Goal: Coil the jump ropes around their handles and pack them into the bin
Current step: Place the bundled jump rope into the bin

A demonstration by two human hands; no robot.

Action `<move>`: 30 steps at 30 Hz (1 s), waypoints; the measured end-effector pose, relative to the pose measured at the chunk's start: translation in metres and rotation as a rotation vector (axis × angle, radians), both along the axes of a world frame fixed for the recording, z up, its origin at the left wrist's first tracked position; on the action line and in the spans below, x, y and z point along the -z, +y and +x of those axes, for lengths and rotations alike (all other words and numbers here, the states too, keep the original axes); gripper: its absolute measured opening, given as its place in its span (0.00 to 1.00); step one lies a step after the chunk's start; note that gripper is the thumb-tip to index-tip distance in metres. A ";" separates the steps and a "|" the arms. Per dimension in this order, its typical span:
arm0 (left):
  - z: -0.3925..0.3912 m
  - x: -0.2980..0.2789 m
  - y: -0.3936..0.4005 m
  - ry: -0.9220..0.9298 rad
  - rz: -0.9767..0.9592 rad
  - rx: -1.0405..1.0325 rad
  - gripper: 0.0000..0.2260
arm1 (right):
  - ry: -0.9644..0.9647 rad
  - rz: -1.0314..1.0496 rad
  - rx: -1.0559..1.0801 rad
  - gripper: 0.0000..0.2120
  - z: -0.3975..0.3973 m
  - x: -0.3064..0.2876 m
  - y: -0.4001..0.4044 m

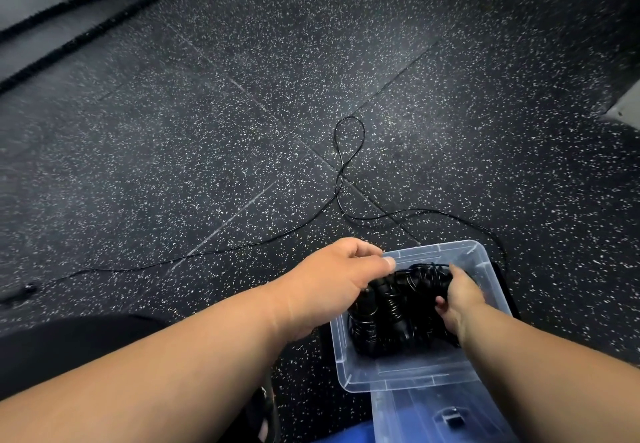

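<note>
A clear plastic bin (pixel 491 269) sits on the floor at lower right. Inside it lie several black jump ropes (pixel 391 318) coiled around their handles. My left hand (pixel 332 283) is at the bin's left rim, fingers curled, thumb over the top of the coiled bundle. My right hand (pixel 457 304) reaches into the bin and grips the right side of the bundle. One uncoiled black jump rope (pixel 348 151) lies loose on the floor beyond the bin, looping away; its handle (pixel 20 292) rests at far left.
Speckled black rubber floor (pixel 242 96) all around. A thick black battle rope (pixel 69 23) runs across the upper left. The bin's clear lid (pixel 433 415) lies under its near edge, over something blue. My dark-clothed knee (pixel 69 345) is at lower left.
</note>
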State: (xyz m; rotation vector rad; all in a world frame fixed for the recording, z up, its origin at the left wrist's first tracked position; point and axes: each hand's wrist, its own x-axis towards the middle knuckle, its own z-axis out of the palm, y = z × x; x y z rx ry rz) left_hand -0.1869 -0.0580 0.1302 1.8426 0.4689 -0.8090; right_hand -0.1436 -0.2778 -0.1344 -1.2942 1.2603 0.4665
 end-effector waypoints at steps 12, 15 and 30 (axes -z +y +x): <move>-0.001 -0.002 0.000 0.012 0.029 0.049 0.12 | 0.166 -0.165 -0.312 0.39 -0.013 0.029 -0.003; 0.000 -0.004 0.000 0.000 0.042 0.068 0.13 | 0.232 -0.084 -0.354 0.51 -0.013 0.028 -0.005; -0.001 -0.009 0.001 -0.043 0.065 0.090 0.12 | 0.274 -0.526 -0.801 0.26 -0.019 -0.003 -0.002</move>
